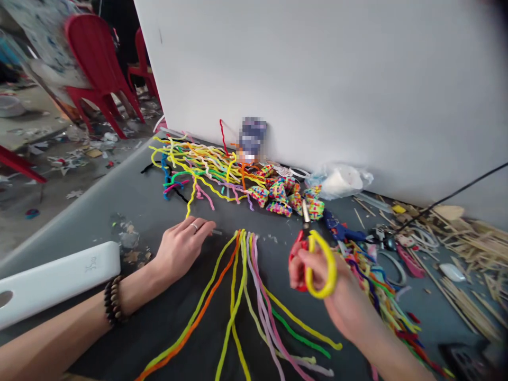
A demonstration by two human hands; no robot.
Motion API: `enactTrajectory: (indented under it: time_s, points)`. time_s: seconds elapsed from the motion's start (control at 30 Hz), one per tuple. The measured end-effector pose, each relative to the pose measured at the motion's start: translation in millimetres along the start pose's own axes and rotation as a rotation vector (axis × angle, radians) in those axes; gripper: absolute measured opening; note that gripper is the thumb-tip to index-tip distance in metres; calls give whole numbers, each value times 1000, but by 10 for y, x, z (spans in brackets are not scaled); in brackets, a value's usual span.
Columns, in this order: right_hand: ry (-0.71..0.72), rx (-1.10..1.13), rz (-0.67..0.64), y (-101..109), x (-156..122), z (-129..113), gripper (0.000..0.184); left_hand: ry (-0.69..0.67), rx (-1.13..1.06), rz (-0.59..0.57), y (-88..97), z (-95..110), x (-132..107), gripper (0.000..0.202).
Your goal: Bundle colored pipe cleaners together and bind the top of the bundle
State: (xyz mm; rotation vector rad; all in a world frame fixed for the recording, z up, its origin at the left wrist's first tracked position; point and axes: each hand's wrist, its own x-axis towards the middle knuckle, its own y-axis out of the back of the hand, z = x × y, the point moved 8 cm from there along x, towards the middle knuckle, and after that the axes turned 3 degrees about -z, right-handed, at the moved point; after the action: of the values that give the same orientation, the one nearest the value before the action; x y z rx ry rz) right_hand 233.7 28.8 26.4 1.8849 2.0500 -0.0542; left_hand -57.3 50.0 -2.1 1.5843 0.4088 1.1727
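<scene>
My right hand [313, 272] is closed around scissors [323, 270] with one yellow and one red handle loop; their blades point away from me, toward the back of the table. My left hand [184, 243] rests low over the table, fingers bent together, palm side hidden. A short translucent stick [216, 232] shows at its fingertips, and the end of a yellow pipe cleaner [189, 206] reaches its knuckles. Between both hands, several pipe cleaners [242, 275] in yellow, orange, pink, lilac and green fan toward me, their far ends gathered close together.
At the back lie a heap of pipe cleaners [198, 159], multicoloured dotted bundles [280, 198] and a white roll in plastic [343, 180]. A blue glue gun [343, 230], more pipe cleaners [381, 291] and wooden sticks [468, 238] lie right. A white bar [59, 278] lies left.
</scene>
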Motion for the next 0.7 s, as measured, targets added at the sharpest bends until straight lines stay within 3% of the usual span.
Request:
enactTrajectory:
  time_s: [0.13,0.2,0.27,0.43,0.7]
  points:
    - [-134,202,-386,-932,-171,-12,57,-1,-25,-56,-35,-9,13,27]
    - [-168,356,-514,-1268,-232,-39,68,3,-59,-74,-46,-13,30,21]
    - [-217,474,-562,-1484,-247,-20,77,19,-75,-63,-36,-21,48,14]
    - [-377,559,-513,-1698,-207,164,87,23,-83,-87,-47,-5,71,12]
    - [-358,590,-518,-1888,-172,338,81,26,-21,-122,-83,-2,88,11]
